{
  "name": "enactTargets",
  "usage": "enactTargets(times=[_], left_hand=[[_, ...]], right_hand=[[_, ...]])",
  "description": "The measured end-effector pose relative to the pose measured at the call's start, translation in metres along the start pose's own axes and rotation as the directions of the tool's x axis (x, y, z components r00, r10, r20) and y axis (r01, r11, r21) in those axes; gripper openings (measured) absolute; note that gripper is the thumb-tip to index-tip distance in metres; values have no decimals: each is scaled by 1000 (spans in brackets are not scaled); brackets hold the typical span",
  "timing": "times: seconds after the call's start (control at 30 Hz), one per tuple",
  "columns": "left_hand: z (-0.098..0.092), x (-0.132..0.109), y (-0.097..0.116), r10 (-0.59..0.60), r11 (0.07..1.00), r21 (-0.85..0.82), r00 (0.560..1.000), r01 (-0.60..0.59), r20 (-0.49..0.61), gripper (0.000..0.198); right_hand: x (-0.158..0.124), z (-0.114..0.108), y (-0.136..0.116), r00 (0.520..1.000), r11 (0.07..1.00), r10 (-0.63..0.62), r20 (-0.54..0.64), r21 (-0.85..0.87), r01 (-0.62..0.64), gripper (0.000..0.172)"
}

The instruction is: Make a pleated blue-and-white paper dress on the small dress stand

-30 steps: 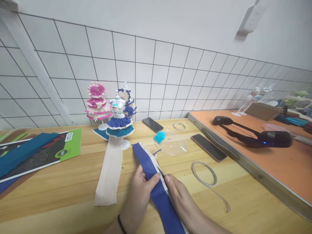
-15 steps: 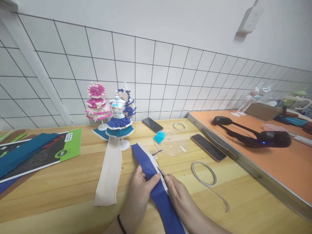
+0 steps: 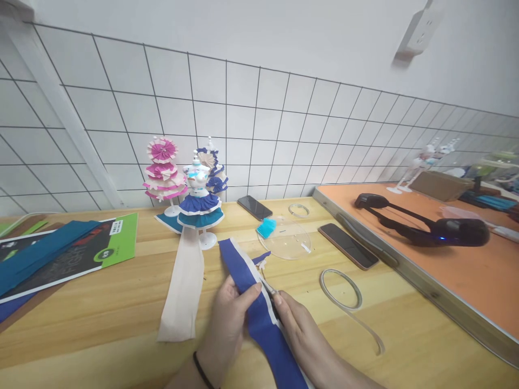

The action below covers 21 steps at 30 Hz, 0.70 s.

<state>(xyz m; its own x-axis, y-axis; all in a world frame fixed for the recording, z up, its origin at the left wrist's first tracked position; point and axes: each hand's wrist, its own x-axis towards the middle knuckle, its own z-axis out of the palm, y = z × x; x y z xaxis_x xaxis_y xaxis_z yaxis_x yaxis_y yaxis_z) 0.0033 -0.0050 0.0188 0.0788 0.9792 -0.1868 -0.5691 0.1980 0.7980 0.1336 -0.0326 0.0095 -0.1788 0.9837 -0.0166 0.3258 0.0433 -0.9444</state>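
A long dark blue crepe paper strip point(image 3: 259, 313) with a white strip under its right edge lies on the wooden table point(image 3: 101, 313), running toward me. My left hand point(image 3: 231, 319) pinches the blue strip, thumb on top. My right hand point(image 3: 298, 332) is closed on the strip's right edge, where a small metal tip, which I cannot make out, shows between the fingers. To the left lies a cream paper strip point(image 3: 182, 294).
Small paper-dress figurines point(image 3: 198, 200) stand by the wire grid wall. Two phones point(image 3: 347, 246), a clear round plate point(image 3: 288, 237), a tape ring point(image 3: 340, 286), a green booklet with teal paper point(image 3: 60, 251) and a black headset point(image 3: 421, 224) on an orange mat lie around.
My left thumb has slid slightly up the blue strip and the strip's far end shifted a little. Both hands keep their hold.
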Motion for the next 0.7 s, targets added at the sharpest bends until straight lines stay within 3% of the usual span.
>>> enactTargets(times=[0.37, 0.7], left_hand=[[-8, 2, -14, 38, 996, 83, 999, -39, 11, 30], [-4, -1, -8, 40, 994, 97, 998, -44, 40, 29]], right_hand=[[-1, 0, -1, 1000, 999, 11, -20, 45, -10, 40], [-1, 1, -1, 1000, 998, 11, -9, 64, -10, 40]])
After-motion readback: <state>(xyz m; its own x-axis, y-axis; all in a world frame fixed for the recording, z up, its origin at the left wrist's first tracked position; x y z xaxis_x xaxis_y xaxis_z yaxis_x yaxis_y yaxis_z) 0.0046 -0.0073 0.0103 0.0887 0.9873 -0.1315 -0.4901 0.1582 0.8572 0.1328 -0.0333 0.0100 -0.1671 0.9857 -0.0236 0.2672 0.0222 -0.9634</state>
